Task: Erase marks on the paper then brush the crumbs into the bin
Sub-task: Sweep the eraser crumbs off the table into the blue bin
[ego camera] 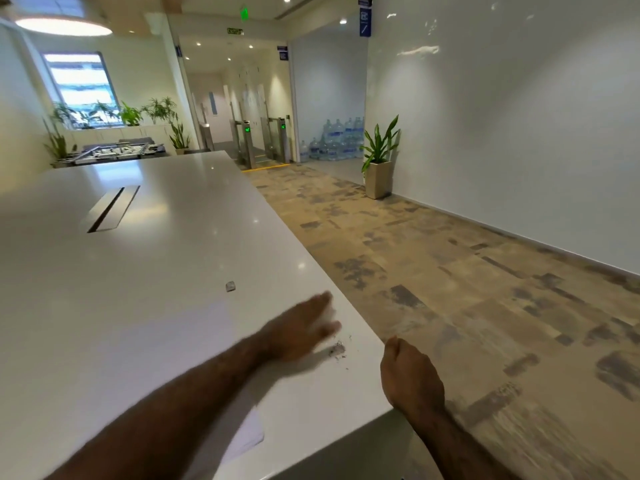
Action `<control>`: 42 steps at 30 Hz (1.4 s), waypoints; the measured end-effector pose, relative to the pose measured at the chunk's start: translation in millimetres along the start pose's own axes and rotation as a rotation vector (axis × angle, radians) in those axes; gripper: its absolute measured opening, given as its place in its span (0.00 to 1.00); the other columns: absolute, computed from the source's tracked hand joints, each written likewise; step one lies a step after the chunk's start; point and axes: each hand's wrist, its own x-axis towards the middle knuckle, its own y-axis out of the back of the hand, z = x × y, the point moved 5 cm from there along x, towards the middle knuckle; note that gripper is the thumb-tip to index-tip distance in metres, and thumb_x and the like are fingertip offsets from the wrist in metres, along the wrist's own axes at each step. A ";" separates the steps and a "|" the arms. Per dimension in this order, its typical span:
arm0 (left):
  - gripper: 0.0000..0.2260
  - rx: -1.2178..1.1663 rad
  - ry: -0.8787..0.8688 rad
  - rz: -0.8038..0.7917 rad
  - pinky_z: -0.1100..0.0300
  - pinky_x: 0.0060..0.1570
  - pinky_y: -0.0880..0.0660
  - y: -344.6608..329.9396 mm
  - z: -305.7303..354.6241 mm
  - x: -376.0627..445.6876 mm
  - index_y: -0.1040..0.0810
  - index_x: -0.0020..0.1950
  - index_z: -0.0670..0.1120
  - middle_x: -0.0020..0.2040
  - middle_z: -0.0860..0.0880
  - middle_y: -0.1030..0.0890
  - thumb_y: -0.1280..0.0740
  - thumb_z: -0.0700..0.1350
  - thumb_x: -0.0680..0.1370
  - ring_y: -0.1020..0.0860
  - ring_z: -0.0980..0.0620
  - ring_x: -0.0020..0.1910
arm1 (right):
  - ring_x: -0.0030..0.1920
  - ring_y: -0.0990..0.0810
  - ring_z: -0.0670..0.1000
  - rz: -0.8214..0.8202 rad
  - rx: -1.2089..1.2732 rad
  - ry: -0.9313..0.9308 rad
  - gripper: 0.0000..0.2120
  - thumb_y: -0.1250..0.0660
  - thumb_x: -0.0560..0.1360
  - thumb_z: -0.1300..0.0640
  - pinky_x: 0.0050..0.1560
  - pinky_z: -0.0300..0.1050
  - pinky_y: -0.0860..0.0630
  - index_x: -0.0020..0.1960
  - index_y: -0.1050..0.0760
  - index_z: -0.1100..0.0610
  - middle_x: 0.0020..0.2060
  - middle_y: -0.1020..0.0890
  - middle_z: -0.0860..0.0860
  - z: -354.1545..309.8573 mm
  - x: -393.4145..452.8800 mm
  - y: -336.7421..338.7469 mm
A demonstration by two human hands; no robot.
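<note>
Our flat left hand [304,327] sweeps crumbs [337,349] toward three o'clock; our right hand [410,375], cupped and holding nothing, waits at the worktop [138,271] edge.

Signs down the corridor, hardly any of them readable

A green-lettered exit sign [234,30] hangs from the ceiling over the corridor mouth, its word only just made out as EXIT. Blue signs [365,19] stick out from the wall corners, their print too small to read. The water bottles [337,140] wear blue labels, blurred past reading.
</note>
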 end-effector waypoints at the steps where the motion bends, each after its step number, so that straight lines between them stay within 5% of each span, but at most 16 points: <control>1: 0.49 0.032 0.085 0.057 0.59 0.77 0.56 8.8 -22.4 2.4 0.52 0.81 0.46 0.81 0.49 0.53 0.61 0.78 0.70 0.52 0.53 0.79 | 0.46 0.20 0.53 0.003 0.010 0.000 0.23 0.54 0.83 0.47 0.47 0.45 0.28 0.54 0.23 0.55 0.49 0.17 0.53 0.2 -0.1 -0.2; 5: 0.49 0.213 0.241 -0.008 0.54 0.77 0.55 8.2 -57.3 22.8 0.54 0.81 0.44 0.81 0.46 0.54 0.60 0.78 0.71 0.55 0.50 0.80 | 0.44 0.20 0.53 0.012 0.044 -0.007 0.22 0.54 0.82 0.45 0.45 0.44 0.26 0.52 0.24 0.53 0.47 0.17 0.52 0.8 -0.1 -1.2; 10: 0.45 0.279 -0.006 -0.133 0.53 0.78 0.56 -12.6 27.5 33.3 0.57 0.81 0.48 0.81 0.50 0.58 0.66 0.76 0.72 0.60 0.56 0.79 | 0.42 0.22 0.52 0.041 0.103 0.035 0.20 0.53 0.82 0.45 0.41 0.42 0.31 0.56 0.24 0.53 0.47 0.17 0.52 0.6 5.4 1.1; 14: 0.30 0.109 -0.130 -0.240 0.62 0.75 0.60 -24.7 70.5 -17.5 0.56 0.81 0.52 0.80 0.57 0.57 0.54 0.63 0.82 0.59 0.61 0.78 | 0.48 0.19 0.55 0.052 0.146 0.072 0.18 0.51 0.82 0.47 0.43 0.43 0.31 0.58 0.24 0.53 0.49 0.17 0.53 2.0 1.6 3.0; 18: 0.41 0.086 0.187 -0.034 0.62 0.75 0.58 -1.3 57.0 -65.3 0.63 0.80 0.51 0.78 0.57 0.62 0.50 0.71 0.77 0.59 0.59 0.78 | 0.47 0.19 0.54 0.052 0.187 0.090 0.18 0.51 0.83 0.47 0.42 0.42 0.32 0.57 0.25 0.53 0.49 0.17 0.52 2.7 1.4 4.0; 22: 0.45 0.179 0.535 -0.049 0.55 0.76 0.62 -45.6 62.2 -95.2 0.68 0.78 0.43 0.77 0.47 0.69 0.57 0.73 0.75 0.66 0.50 0.78 | 0.49 0.19 0.55 0.001 0.287 0.052 0.20 0.53 0.83 0.46 0.45 0.44 0.27 0.57 0.25 0.53 0.49 0.17 0.53 5.3 4.2 -2.4; 31: 0.35 0.122 0.396 0.130 0.56 0.75 0.58 -50.2 65.4 4.2 0.64 0.80 0.47 0.81 0.50 0.59 0.57 0.65 0.81 0.57 0.52 0.80 | 0.53 0.21 0.56 -0.236 0.260 0.034 0.20 0.51 0.83 0.51 0.51 0.43 0.29 0.56 0.23 0.60 0.55 0.19 0.57 8.1 17.4 -13.9; 36: 0.34 -0.206 0.351 0.295 0.54 0.75 0.49 -26.0 62.6 7.0 0.57 0.81 0.48 0.81 0.48 0.49 0.49 0.63 0.82 0.46 0.47 0.79 | 0.56 0.22 0.57 -0.274 0.241 0.067 0.21 0.51 0.83 0.52 0.54 0.44 0.29 0.59 0.23 0.61 0.57 0.20 0.58 8.7 15.4 -13.5; 38: 0.38 -0.066 0.477 0.342 0.53 0.76 0.52 -23.5 44.0 -17.8 0.57 0.81 0.45 0.81 0.47 0.52 0.50 0.67 0.80 0.50 0.47 0.80 | 0.56 0.22 0.56 -0.295 0.246 0.060 0.21 0.51 0.83 0.51 0.55 0.44 0.29 0.59 0.24 0.61 0.58 0.20 0.57 8.4 14.6 -12.8; 42: 0.43 0.158 0.506 0.154 0.53 0.77 0.56 -41.2 27.1 -44.2 0.60 0.81 0.46 0.81 0.49 0.58 0.62 0.73 0.75 0.57 0.51 0.80 | 0.55 0.22 0.56 -0.290 0.252 0.056 0.21 0.51 0.83 0.51 0.54 0.44 0.29 0.59 0.24 0.61 0.57 0.20 0.57 7.4 16.1 -12.5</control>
